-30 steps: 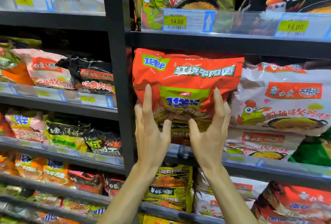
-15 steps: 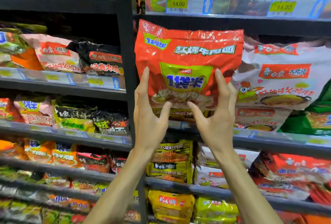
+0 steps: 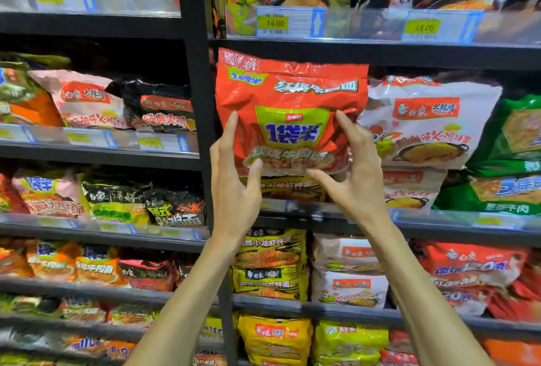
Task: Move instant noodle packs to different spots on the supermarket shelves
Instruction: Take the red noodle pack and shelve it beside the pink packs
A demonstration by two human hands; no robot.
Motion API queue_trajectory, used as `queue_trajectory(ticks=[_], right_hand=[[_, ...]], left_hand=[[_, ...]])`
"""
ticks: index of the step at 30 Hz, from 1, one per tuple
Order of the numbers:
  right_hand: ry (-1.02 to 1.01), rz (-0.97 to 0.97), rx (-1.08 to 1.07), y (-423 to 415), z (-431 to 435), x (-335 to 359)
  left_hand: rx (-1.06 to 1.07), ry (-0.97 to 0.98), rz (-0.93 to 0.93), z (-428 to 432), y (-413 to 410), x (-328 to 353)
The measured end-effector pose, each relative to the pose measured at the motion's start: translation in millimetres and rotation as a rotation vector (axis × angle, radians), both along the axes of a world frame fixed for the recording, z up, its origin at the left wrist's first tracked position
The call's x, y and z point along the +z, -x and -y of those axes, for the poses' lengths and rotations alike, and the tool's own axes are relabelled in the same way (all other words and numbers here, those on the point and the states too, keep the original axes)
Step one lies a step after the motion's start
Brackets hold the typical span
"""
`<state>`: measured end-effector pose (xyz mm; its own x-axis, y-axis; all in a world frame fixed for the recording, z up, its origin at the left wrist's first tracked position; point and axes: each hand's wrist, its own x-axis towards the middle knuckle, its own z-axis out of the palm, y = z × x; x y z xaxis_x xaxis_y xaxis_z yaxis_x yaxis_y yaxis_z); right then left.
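Observation:
A large orange-red instant noodle pack (image 3: 292,87) stands upright in front of the right bay's middle shelf (image 3: 439,220). My left hand (image 3: 234,184) grips its lower left corner and my right hand (image 3: 357,178) grips its lower right corner, thumbs under the bottom edge. The pack's top edge overlaps the front of the shelf above (image 3: 380,52). Its bottom hangs just over a yellow and black pack (image 3: 292,188) lying on the shelf.
A white pack (image 3: 430,122) and a green pack (image 3: 515,146) fill the shelf to the right. A black upright post (image 3: 196,87) stands just left of the held pack. Packs crowd the left bay (image 3: 87,102) and the lower shelves (image 3: 272,266).
The orange-red pack has risen a little against the shelving, its top now overlapping the upper shelf's front. Both hands stayed on its lower corners, fingers curling more around it.

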<state>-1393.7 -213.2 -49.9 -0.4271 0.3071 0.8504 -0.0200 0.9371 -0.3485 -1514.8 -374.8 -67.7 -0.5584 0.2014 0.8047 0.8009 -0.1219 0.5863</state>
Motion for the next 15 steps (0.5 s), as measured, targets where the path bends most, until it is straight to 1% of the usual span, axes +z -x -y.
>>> queue_trajectory(ticks=[4, 10, 15], right_hand=[[0.006, 0.021, 0.082, -5.5, -6.3, 7.0], [0.082, 0.009, 0.231, -19.4, -6.3, 11.4], [0.097, 0.009, 0.274, -23.9, -5.2, 14.8]], left_hand=[[0.030, -0.010, 0.001, -0.3, -3.6, 0.5], [0.054, -0.011, 0.017, 5.5, -7.8, 3.8], [0.054, -0.009, 0.017, 13.0, -12.3, 6.8]])
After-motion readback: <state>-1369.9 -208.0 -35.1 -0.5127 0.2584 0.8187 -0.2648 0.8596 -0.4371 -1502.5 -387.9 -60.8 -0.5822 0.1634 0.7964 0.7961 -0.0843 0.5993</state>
